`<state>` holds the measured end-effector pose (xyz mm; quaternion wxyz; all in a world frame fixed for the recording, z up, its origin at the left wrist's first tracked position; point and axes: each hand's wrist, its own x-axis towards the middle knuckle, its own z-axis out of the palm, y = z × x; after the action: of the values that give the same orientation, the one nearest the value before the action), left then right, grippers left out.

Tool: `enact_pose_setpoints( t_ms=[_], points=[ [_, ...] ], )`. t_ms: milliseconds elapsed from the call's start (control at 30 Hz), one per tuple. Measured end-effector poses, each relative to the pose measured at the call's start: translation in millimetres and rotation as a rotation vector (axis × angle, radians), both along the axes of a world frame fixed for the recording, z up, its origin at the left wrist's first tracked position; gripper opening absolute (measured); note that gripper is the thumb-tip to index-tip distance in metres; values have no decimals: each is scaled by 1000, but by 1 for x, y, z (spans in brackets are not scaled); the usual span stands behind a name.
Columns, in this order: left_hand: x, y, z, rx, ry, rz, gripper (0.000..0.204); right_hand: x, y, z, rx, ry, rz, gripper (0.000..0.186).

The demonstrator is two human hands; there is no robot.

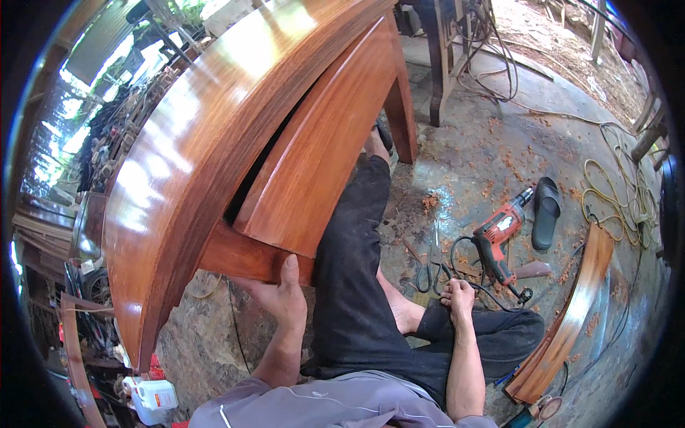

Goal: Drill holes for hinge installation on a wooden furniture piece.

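Observation:
A glossy reddish-brown wooden table [185,143] stands tipped at my left, its polished top turned to the left. A smooth side panel [328,135] runs beneath the top, with a dark gap between them. My left hand [282,296] grips the near table leg [246,255], thumb laid over its front and fingers behind it, partly hidden. The end of this leg meets my trousered leg. Over my bent right leg, my right hand [459,294] is closed with fingers pressed together; whatever they hold, if anything, is too small to tell. Scissors [426,277] lie just left of it.
On the concrete floor lie a red and black power drill [499,232], a black slipper [547,214], long wooden boards [571,314] and a coiled yellow cord [621,203]. Wood shavings are scattered about. A white jug [155,394] and a grinder-like tool [546,409] sit near the lower edge.

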<state>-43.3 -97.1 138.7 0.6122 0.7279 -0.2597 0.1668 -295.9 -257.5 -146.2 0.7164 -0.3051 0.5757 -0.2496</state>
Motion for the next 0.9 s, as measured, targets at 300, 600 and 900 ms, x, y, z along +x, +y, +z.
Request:
enact_pose_setpoints(
  t_ms=[300, 600, 900],
  points=[
    [-2, 1, 2, 59, 7, 79, 108, 6, 1, 12, -17, 65, -27, 17],
    [2, -1, -5, 77, -60, 111, 93, 4, 1, 8, -12, 28, -39, 19],
    [1, -2, 0, 48, 42, 59, 106, 2, 1, 5, -36, 61, 4, 23]
  ],
)
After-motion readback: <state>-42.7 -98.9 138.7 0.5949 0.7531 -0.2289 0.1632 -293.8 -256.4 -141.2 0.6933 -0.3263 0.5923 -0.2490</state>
